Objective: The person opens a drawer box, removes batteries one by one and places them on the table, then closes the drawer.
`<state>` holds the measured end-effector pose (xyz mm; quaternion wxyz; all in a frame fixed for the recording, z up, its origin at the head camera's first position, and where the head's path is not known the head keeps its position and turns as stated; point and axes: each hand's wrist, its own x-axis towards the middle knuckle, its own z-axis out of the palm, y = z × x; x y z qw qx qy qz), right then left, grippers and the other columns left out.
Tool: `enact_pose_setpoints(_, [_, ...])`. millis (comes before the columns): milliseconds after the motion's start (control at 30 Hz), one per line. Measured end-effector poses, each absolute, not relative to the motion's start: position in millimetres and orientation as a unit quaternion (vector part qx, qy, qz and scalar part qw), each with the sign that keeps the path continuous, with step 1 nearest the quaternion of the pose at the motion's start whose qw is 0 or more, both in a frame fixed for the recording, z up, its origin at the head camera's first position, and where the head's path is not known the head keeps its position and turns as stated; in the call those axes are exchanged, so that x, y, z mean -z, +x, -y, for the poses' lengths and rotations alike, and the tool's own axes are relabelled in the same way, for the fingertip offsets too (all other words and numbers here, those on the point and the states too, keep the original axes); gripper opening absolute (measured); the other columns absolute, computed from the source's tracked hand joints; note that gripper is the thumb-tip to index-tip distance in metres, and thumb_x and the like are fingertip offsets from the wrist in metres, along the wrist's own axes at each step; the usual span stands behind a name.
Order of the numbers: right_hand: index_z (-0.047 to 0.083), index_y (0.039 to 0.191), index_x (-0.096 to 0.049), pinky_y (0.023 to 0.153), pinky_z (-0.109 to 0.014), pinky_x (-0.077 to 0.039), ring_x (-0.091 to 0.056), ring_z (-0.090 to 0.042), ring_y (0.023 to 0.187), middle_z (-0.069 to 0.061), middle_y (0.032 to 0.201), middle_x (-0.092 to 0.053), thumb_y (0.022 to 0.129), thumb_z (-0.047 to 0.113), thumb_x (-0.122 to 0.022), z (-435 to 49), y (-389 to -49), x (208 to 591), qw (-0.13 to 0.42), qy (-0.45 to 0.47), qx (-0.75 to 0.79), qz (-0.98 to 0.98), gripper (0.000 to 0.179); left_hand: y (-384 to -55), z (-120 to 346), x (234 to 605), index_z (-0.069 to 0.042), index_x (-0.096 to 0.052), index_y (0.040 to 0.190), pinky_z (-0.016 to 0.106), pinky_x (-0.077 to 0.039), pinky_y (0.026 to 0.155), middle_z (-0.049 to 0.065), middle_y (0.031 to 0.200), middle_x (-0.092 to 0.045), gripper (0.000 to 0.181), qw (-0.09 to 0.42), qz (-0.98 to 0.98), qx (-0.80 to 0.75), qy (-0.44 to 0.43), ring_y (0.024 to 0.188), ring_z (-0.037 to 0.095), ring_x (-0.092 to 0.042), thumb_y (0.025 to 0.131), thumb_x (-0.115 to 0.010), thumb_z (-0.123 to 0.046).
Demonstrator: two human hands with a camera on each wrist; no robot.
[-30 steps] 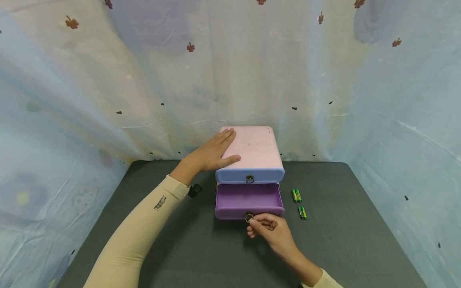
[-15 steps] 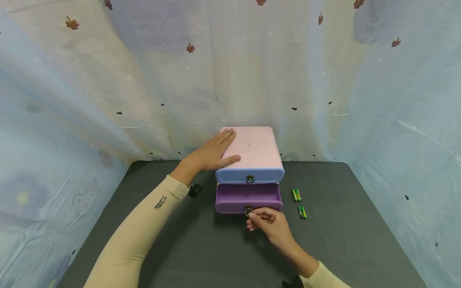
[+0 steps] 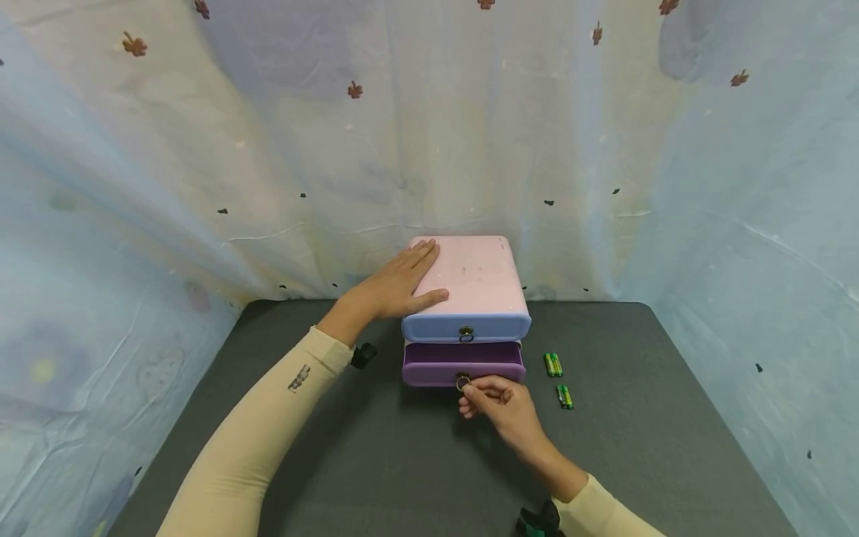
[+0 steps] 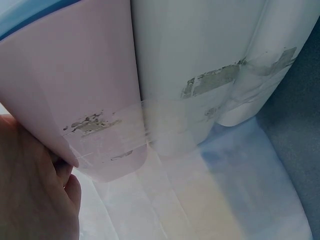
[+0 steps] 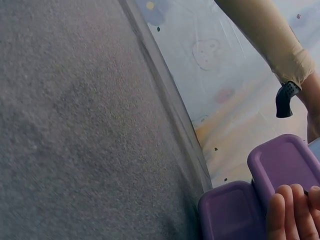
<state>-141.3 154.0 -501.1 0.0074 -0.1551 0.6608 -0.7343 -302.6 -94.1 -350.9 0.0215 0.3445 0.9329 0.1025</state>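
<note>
A small drawer unit (image 3: 470, 272) with a pink top stands at the back of the table. My left hand (image 3: 396, 283) rests on that top near its left edge, fingers straight. In the left wrist view the same hand (image 4: 37, 185) lies against the pink tier (image 4: 95, 75). Below the blue top drawer (image 3: 436, 328), a purple drawer (image 3: 429, 374) stands partly pulled out. My right hand (image 3: 506, 410) pinches the ring pull (image 3: 463, 382) on its front. In the right wrist view the right fingers (image 5: 295, 212) overlap the drawer front (image 5: 285, 160); the ring is not clearly visible there.
To the right of the unit, several green batteries (image 3: 553, 365) lie in two small groups on the dark table (image 3: 637, 447). A darker purple drawer front (image 5: 230, 212) shows below the pulled one. A patterned curtain (image 3: 463, 149) hangs behind.
The purple drawer has slid inward, away from me, with my right hand following on its ring pull. My left hand has stayed in place on the pink top.
</note>
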Motion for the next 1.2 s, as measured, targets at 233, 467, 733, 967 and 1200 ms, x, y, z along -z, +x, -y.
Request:
enact_pose_setpoints(233, [-0.014,0.111,-0.072,0.076,-0.045,-0.067,-0.079,-0.021,0.081,-0.033,0.097,-0.076,0.105,0.004,-0.069,-154,-148,499,0.011,-0.149,0.732,-0.665,0.019,-303,93,352,-0.013,0.003,0.173,0.039,0.002,0.135,0.004,0.181,0.006,0.099,0.022,-0.935,-0.100,0.340,0.166,0.019,0.008,0.107,-0.037,-0.073])
enact_pose_setpoints(467, [-0.012,0.111,-0.072,0.077,-0.047,-0.067,-0.080,-0.025,0.082,-0.032,0.097,-0.076,0.105,0.006,-0.070,-155,-153,499,0.005,-0.153,0.722,-0.674,0.020,-303,94,351,-0.013,0.003,0.173,0.040,0.002,0.135,0.004,0.181,0.007,0.098,0.024,-0.934,-0.105,0.341,0.166,0.020,0.008,0.107,-0.038,-0.072])
enact_pose_setpoints(733, [-0.013,0.111,-0.072,0.077,-0.045,-0.067,-0.080,-0.024,0.081,-0.034,0.097,-0.076,0.105,0.006,-0.070,-155,-160,498,0.003,-0.149,0.728,-0.669,0.020,-304,95,352,-0.012,0.003,0.173,0.039,0.003,0.135,0.004,0.181,0.007,0.097,0.025,-0.932,-0.110,0.344,0.166,0.019,0.008,0.108,-0.038,-0.071])
enact_pose_setpoints(967, [-0.014,0.112,-0.071,0.077,-0.045,-0.067,-0.080,-0.025,0.082,-0.032,0.097,-0.076,0.105,0.006,-0.069,-155,-165,497,0.001,-0.144,0.726,-0.672,0.021,-304,95,352,-0.013,0.004,0.173,0.039,0.002,0.135,0.004,0.181,0.007,0.097,0.027,-0.932,-0.110,0.344,0.166,0.019,0.008,0.108,-0.038,-0.071])
enact_pose_setpoints(1200, [-0.016,0.111,-0.070,0.077,-0.045,-0.067,-0.080,-0.025,0.082,-0.036,0.099,-0.075,0.105,0.004,-0.069,-155,-169,498,-0.005,-0.154,0.728,-0.668,0.021,-303,94,350,-0.013,0.004,0.173,0.040,0.002,0.135,0.004,0.181,0.007,0.097,0.032,-0.933,-0.107,0.342,0.167,0.020,0.008,0.108,-0.038,-0.070])
